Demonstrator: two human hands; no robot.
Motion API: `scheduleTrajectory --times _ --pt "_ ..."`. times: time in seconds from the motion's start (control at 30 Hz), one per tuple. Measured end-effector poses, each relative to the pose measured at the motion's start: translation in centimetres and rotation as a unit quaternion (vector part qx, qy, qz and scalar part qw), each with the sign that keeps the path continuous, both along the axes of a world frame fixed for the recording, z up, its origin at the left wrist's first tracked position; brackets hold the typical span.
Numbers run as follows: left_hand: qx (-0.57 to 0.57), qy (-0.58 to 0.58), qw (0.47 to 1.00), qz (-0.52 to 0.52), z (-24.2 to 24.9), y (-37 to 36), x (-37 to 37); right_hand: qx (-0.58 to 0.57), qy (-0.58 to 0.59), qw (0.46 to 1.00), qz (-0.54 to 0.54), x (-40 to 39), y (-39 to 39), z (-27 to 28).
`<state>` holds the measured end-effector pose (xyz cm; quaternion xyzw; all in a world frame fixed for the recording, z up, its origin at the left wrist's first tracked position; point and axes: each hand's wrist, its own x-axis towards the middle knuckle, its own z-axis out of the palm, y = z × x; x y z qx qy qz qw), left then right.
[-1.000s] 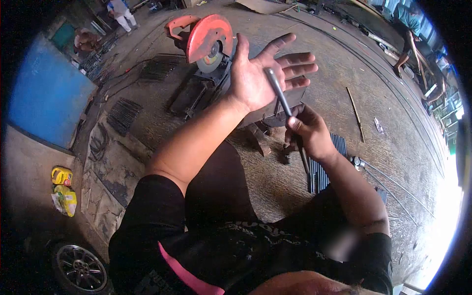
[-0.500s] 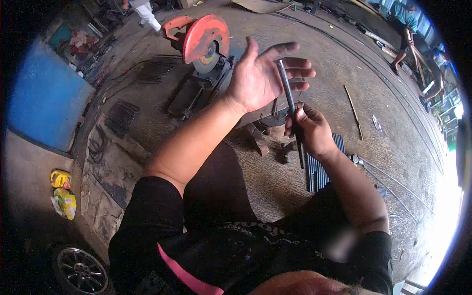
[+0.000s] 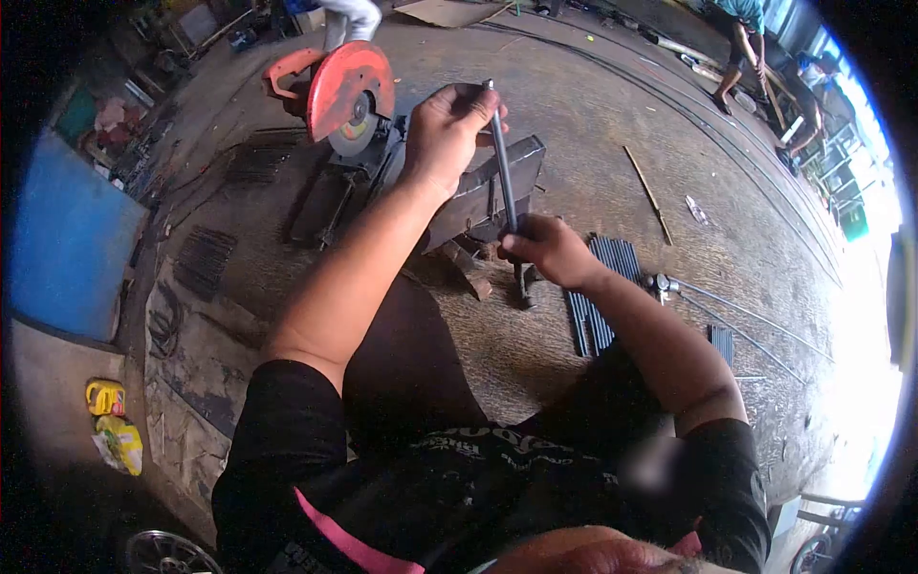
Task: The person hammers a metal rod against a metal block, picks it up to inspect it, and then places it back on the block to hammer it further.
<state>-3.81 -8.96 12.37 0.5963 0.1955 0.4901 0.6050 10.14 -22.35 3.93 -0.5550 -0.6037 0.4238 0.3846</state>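
A dark metal rod point(image 3: 505, 172) stands nearly upright in front of me, held between both hands. My left hand point(image 3: 449, 134) is closed on its upper end, thumb and fingers pinching near the tip. Lower down, my right hand point(image 3: 550, 249) wraps round the same rod, whose bottom end is partly hidden by that hand. Behind the rod lies the dark metal base point(image 3: 488, 191) of a chop saw with a red guard point(image 3: 351, 91). A bundle of cut rods point(image 3: 602, 287) rests on the floor to the right of my right hand.
More dark rods point(image 3: 204, 260) lie at the left, near a blue panel point(image 3: 72, 234). Yellow containers point(image 3: 105, 397) stand at the lower left. A thin stick point(image 3: 648, 196) and long bars point(image 3: 746, 335) lie at the right. A person in white trousers point(image 3: 349, 17) is beyond the saw; others are at upper right.
My left hand was open beside the rod and has now closed on its upper end. My view has shifted a little. The person in white trousers has moved right.
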Motion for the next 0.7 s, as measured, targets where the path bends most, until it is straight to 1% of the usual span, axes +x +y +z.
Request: scheduleTrajectory --times 0.03,0.1,0.2,0.27,0.33,0.37,0.43,0.47,0.5,0.53,0.57,0.6,0.63,0.67,0.7 --pt "-0.002 -0.002 1.000 -0.004 -0.1 0.4 0.1 -0.002 -0.002 1.000 -0.004 -0.1 -0.2 0.0" --pt "-0.033 0.010 0.999 0.023 -0.4 1.0 0.4 -0.072 0.071 0.995 -0.006 -0.7 -1.0 0.8" --pt "-0.053 0.003 0.998 0.034 -0.9 2.3 0.7 -0.101 0.098 0.990 -0.019 -1.0 -2.3 2.8" --pt "-0.066 -0.010 0.998 0.019 -1.2 2.8 1.3 -0.097 0.087 0.990 -0.045 -0.6 -3.2 3.7" --pt "-0.066 -0.014 0.998 0.009 -0.9 2.6 2.1 -0.052 0.027 0.995 -0.076 -0.1 -4.5 5.2" --pt "-0.077 -0.019 0.997 0.006 -0.7 2.5 2.7 -0.032 -0.001 0.992 -0.122 0.1 -5.1 5.6" --pt "-0.057 -0.065 0.996 -0.008 0.4 1.2 4.2 0.033 -0.117 0.971 -0.205 1.1 -7.1 7.5" --pt "-0.047 -0.097 0.994 -0.018 0.7 0.9 5.6 0.040 -0.185 0.950 -0.248 1.9 -8.0 8.4" --pt "-0.058 -0.112 0.991 -0.037 0.7 0.9 7.3 0.170 -0.290 0.918 -0.208 3.6 -9.4 8.7" --pt "-0.072 -0.128 0.988 -0.052 0.6 0.1 9.1 0.055 -0.243 0.924 -0.291 4.2 -10.7 10.9" --pt "-0.117 -0.148 0.980 -0.064 1.3 -1.6 10.7 0.053 -0.334 0.884 -0.323 5.9 -11.9 11.5" --pt "-0.141 -0.142 0.977 -0.070 1.6 -3.2 12.2 0.064 -0.393 0.870 -0.292 6.9 -13.6 12.9" --pt "-0.151 -0.132 0.975 -0.098 1.6 -4.5 13.8 0.003 -0.362 0.862 -0.355 7.2 -15.0 14.1" --pt "-0.160 -0.125 0.972 -0.121 1.5 -5.7 15.3 0.015 -0.415 0.846 -0.333 8.4 -16.8 14.5" --pt "-0.165 -0.120 0.970 -0.136 1.4 -7.3 16.7 -0.003 -0.380 0.854 -0.355 10.8 -18.2 13.9"
